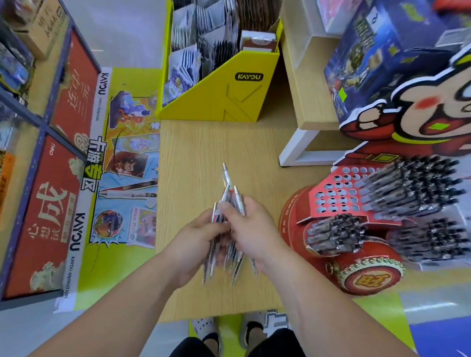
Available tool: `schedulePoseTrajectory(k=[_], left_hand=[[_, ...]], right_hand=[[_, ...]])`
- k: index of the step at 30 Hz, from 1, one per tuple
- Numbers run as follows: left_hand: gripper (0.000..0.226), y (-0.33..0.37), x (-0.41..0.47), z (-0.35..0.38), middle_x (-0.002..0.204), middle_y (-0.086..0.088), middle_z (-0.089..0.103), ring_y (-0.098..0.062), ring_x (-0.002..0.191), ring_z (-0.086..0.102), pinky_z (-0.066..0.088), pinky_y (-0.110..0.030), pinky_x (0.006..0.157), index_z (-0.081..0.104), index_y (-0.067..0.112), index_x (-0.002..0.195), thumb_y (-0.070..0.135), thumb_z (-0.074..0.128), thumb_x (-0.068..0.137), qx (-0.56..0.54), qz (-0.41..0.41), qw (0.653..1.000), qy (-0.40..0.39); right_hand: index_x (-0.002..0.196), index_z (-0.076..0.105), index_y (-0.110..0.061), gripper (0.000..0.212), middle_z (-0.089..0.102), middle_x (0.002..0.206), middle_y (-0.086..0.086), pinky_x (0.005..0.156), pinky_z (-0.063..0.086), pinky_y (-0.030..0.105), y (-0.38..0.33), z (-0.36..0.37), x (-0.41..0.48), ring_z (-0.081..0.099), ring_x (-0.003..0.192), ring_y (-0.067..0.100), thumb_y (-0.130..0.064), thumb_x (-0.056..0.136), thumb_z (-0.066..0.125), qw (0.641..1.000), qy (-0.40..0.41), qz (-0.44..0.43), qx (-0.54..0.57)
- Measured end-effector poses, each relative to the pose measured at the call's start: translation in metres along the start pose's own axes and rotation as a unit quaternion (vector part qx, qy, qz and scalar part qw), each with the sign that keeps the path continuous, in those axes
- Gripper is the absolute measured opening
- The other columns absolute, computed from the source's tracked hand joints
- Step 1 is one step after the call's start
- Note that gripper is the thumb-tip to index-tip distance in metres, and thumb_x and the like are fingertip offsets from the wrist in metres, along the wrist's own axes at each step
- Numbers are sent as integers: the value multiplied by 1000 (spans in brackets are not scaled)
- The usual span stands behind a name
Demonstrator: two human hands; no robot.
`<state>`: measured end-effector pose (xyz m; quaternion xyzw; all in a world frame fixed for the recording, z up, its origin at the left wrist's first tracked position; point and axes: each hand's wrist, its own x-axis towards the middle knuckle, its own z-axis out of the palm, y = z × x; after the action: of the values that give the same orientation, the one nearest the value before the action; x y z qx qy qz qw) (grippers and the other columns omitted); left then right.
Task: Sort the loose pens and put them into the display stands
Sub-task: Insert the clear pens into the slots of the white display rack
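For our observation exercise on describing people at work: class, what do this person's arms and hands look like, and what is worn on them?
The left forearm and right forearm are bare, with no sleeves in view. The left hand and right hand wear no gloves; no watch, bracelet or ring is visible.

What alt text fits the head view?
A left hand and right hand grip a bundle of silver pens over a wooden table. A red display stand, partly filled with pens, stands at right.
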<state>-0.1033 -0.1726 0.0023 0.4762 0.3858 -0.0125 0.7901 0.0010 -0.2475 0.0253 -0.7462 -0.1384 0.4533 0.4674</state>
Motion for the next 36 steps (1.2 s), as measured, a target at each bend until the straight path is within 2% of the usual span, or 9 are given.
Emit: schedulePoseTrajectory(k=[4, 8, 12, 16, 22, 27, 31, 34, 36], left_hand=[[20, 1, 1, 4, 74, -10, 54, -23, 55, 46, 39, -34, 54, 59, 7, 119, 16, 52, 102, -116, 6, 991, 59], [22, 5, 2, 15, 98, -12, 72, -24, 84, 70, 51, -37, 73, 64, 6, 115, 14, 48, 100, -224, -8, 973, 55], [29, 9, 1, 21, 104, -11, 73, -24, 95, 72, 51, -38, 82, 68, 12, 109, 25, 44, 103, -298, -13, 954, 43], [35, 9, 1, 19, 102, -5, 74, -19, 88, 73, 52, -35, 72, 65, 18, 125, 36, 40, 108, -258, 9, 962, 85], [34, 4, -2, 17, 99, -11, 73, -22, 88, 72, 58, -34, 72, 67, 10, 116, 1, 40, 97, -218, 23, 972, 80], [32, 4, -1, 18, 109, -10, 73, -25, 101, 71, 53, -40, 87, 71, 14, 111, 30, 45, 104, -253, 2, 965, 64], [25, 6, 1, 22, 90, -2, 74, -17, 82, 72, 54, -29, 65, 64, 20, 125, 26, 52, 104, -241, 10, 968, 65], [29, 3, 1, 22, 100, -10, 72, -22, 86, 71, 59, -33, 65, 60, 12, 131, 13, 53, 103, -257, 8, 964, 69], [32, 3, -1, 21, 104, -16, 68, -25, 85, 69, 61, -37, 66, 59, 10, 132, 5, 50, 101, -274, 8, 960, 58]], right_hand=[[87, 48, -27, 15, 52, 59, -9, 55, 41, 30, 0, -4, -7, 50, 55, 14, -34, 100, 46, 999, 43, -1, 1], [124, 43, -16, 25, 64, 107, 7, 80, 51, 41, -2, 2, -17, 61, 95, 27, -21, 100, 41, 974, 31, -80, -208], [120, 42, -15, 19, 63, 102, 9, 73, 50, 45, 0, 5, -22, 61, 89, 33, -23, 103, 43, 942, 25, -122, -310], [120, 42, -18, 18, 62, 100, 6, 70, 48, 41, 5, 4, -26, 60, 88, 32, -23, 104, 43, 931, 7, -138, -337], [124, 61, -21, 26, 53, 111, 5, 89, 45, 36, 5, -2, -22, 55, 103, 23, -23, 101, 49, 941, 28, -144, -304], [133, 57, -24, 32, 47, 116, 1, 90, 45, 34, 1, -3, -27, 53, 105, 21, -24, 103, 47, 933, 6, -147, -328], [119, 61, -19, 22, 51, 112, 4, 88, 47, 38, -2, -6, -34, 56, 99, 23, -22, 102, 47, 930, -24, -155, -331], [90, 59, -15, 22, 54, 94, 3, 77, 39, 35, -7, -16, -31, 54, 90, 23, -24, 103, 45, 932, 15, -153, -329], [79, 56, -7, 34, 63, 85, 10, 77, 48, 45, -9, -19, -20, 61, 84, 31, -31, 100, 45, 956, 52, -122, -262]])
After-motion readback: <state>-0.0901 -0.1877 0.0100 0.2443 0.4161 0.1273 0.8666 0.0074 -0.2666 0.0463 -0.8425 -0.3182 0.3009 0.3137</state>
